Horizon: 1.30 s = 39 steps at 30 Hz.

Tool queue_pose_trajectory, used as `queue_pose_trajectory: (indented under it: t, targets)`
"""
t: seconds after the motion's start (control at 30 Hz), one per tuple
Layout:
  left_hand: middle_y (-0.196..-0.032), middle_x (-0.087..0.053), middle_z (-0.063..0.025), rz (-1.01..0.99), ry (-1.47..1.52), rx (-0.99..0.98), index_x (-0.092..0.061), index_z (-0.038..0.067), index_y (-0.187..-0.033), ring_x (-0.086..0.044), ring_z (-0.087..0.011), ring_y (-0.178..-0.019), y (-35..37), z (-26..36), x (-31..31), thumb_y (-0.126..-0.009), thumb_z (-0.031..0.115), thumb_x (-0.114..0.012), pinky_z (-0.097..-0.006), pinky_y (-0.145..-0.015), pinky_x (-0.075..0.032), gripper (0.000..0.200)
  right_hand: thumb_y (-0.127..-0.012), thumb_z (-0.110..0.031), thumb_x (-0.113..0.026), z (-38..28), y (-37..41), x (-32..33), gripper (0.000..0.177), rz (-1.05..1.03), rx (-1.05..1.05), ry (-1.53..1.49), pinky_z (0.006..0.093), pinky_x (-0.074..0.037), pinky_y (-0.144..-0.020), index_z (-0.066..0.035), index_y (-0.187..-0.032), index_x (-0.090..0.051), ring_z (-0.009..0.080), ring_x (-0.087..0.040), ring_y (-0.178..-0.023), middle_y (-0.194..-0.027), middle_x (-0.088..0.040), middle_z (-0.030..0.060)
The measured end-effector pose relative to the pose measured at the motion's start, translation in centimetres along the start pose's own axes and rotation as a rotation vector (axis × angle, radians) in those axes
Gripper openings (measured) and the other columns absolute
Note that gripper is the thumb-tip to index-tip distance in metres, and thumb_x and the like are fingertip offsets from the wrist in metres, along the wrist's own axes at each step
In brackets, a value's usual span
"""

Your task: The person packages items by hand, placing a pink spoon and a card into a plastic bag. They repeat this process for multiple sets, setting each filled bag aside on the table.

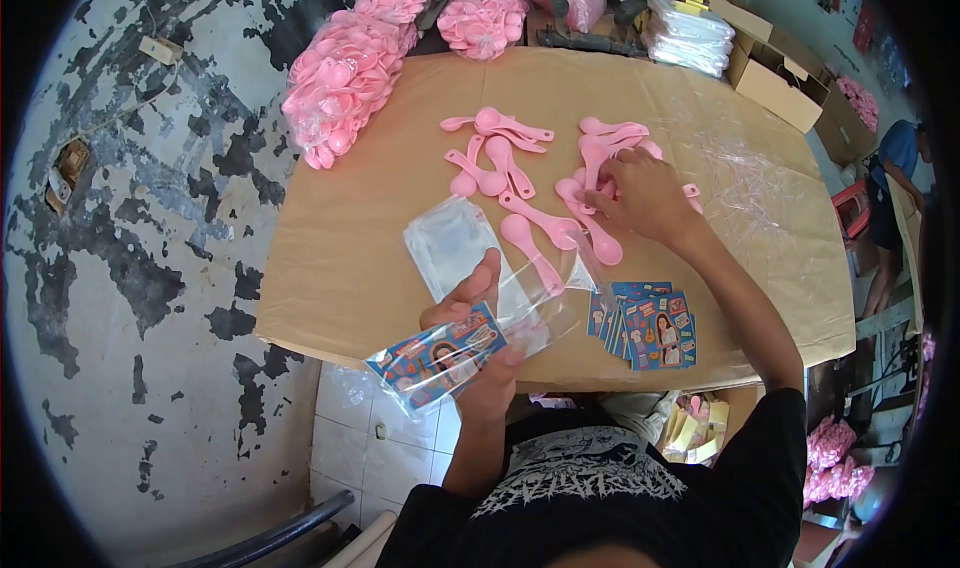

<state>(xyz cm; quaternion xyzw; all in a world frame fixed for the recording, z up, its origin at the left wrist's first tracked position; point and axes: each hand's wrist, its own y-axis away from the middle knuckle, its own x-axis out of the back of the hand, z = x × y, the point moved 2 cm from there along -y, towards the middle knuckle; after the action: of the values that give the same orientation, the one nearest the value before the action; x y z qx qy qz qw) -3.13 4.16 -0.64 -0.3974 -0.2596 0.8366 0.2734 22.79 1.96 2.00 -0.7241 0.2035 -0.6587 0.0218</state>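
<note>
My left hand (475,343) grips a clear plastic bag (530,318) with a blue printed card (440,353) inside it, near the front edge of the table. The bag's mouth points up and to the right. My right hand (640,198) reaches into the right-hand group of pink measuring spoons (600,243), its fingers curled among them; which spoon it touches is partly hidden. Another group of pink spoons (490,181) lies to the left. Beyond my left hand is a stack of clear bags (450,238). A fanned pile of blue cards (660,333) lies below my right forearm.
Brown paper covers the table (360,238). Large bags of pink spoons (345,83) stand at its back left corner. Stacked plastic packs (688,38) and an open cardboard box (775,78) are at the back right. A person (895,188) is at the far right.
</note>
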Motion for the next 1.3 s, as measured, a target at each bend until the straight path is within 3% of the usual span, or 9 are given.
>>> queue_pose_trajectory:
  t: [0.13,0.33,0.77,0.93,0.97,1.07,1.17,1.27,1.3]
  targets:
    - [-0.140,-0.049,-0.0110,-0.019,-0.072,0.022,-0.047,0.017,-0.127,-0.039,-0.0404,-0.134,0.3,-0.4,-0.2,-0.076,0.011,-0.075,-0.0535,-0.117,-0.022,0.059,-0.087,-0.024,-0.065,0.6,0.2,-1.3,0.022,0.182,0.078,-0.045,0.0393,-0.049,-0.072,-0.003,-0.093,-0.067,0.0262,-0.061,-0.082,-0.089,-0.065,0.0135]
    - [-0.141,-0.047,-0.0138,0.151,0.068,0.100,-0.046,0.015,-0.130,-0.040,-0.0411,-0.133,0.1,-0.6,0.1,-0.080,0.009,-0.071,-0.0542,-0.117,-0.022,0.057,-0.093,-0.012,-0.058,-1.4,3.0,4.6,0.017,-0.041,-0.002,-0.840,0.0266,-0.044,-0.060,0.000,-0.104,-0.063,0.0131,-0.056,-0.066,-0.079,-0.060,0.0066]
    - [-0.141,-0.045,-0.0169,0.153,0.279,0.329,-0.046,0.015,-0.129,-0.040,-0.0375,-0.133,1.3,-1.8,-3.3,-0.080,0.014,-0.076,-0.0533,-0.111,-0.031,0.057,-0.097,-0.018,-0.054,-5.3,7.9,10.3,0.021,-0.298,0.162,-1.092,0.0279,-0.043,-0.059,-0.002,-0.110,-0.061,0.0116,-0.054,-0.062,-0.069,-0.055,0.0060]
    - [-0.149,-0.031,-0.0192,0.220,0.684,0.551,-0.029,0.012,-0.145,-0.035,-0.0337,-0.137,2.1,-2.6,-5.4,-0.079,0.022,-0.079,-0.0486,-0.113,-0.030,0.084,-0.090,-0.013,-0.062,-6.8,8.2,12.4,0.016,-0.093,0.392,-0.728,0.0274,-0.040,-0.047,-0.003,-0.103,-0.061,0.0095,-0.051,-0.050,-0.063,-0.054,0.0046]
    - [-0.151,-0.028,-0.0194,0.213,0.784,0.575,-0.024,0.011,-0.148,-0.034,-0.0332,-0.137,2.0,-2.7,-5.6,-0.078,0.022,-0.079,-0.0476,-0.113,-0.030,0.090,-0.088,-0.008,-0.062,-6.7,8.1,13.2,0.012,0.238,0.442,-0.861,0.0252,-0.040,-0.046,-0.002,-0.098,-0.062,0.0078,-0.052,-0.050,-0.063,-0.057,0.0036]
    - [-0.152,-0.027,-0.0197,0.093,0.461,0.484,-0.015,0.007,-0.151,-0.033,-0.0325,-0.138,1.7,-3.4,-4.3,-0.076,0.025,-0.081,-0.0436,-0.115,-0.027,0.101,-0.085,-0.005,-0.067,-5.2,9.5,16.7,0.008,0.678,0.307,-0.934,0.0246,-0.039,-0.048,-0.003,-0.091,-0.063,0.0086,-0.052,-0.053,-0.073,-0.062,0.0059]
    - [-0.147,-0.036,-0.0183,-0.315,-0.329,0.236,-0.017,0.005,-0.150,-0.039,-0.0314,-0.134,0.3,-1.6,-5.7,-0.076,0.028,-0.081,-0.0410,-0.112,-0.029,0.100,-0.085,-0.006,-0.068,-5.4,9.9,16.9,0.008,0.302,0.152,-0.856,0.0260,-0.041,-0.053,-0.003,-0.091,-0.064,0.0111,-0.054,-0.062,-0.082,-0.064,0.0091]
    - [-0.133,-0.050,-0.0145,-0.682,-0.644,0.349,-0.025,0.002,-0.147,-0.050,-0.0252,-0.123,0.5,-0.7,-8.4,-0.085,0.024,-0.072,-0.0372,-0.104,-0.038,0.081,-0.083,-0.006,-0.069,-6.2,9.5,14.6,0.019,-0.118,0.105,-0.826,0.0259,-0.043,-0.061,-0.002,-0.100,-0.063,0.0117,-0.057,-0.073,-0.088,-0.064,0.0096]
    - [-0.128,-0.053,-0.0129,-0.652,-0.570,0.559,-0.028,0.002,-0.145,-0.052,-0.0229,-0.120,0.8,-1.0,-8.4,-0.088,0.022,-0.068,-0.0355,-0.101,-0.040,0.073,-0.082,-0.006,-0.071,-6.2,8.9,14.1,0.024,-0.074,0.150,-0.785,0.0254,-0.044,-0.063,-0.002,-0.104,-0.062,0.0114,-0.058,-0.075,-0.089,-0.065,0.0091]
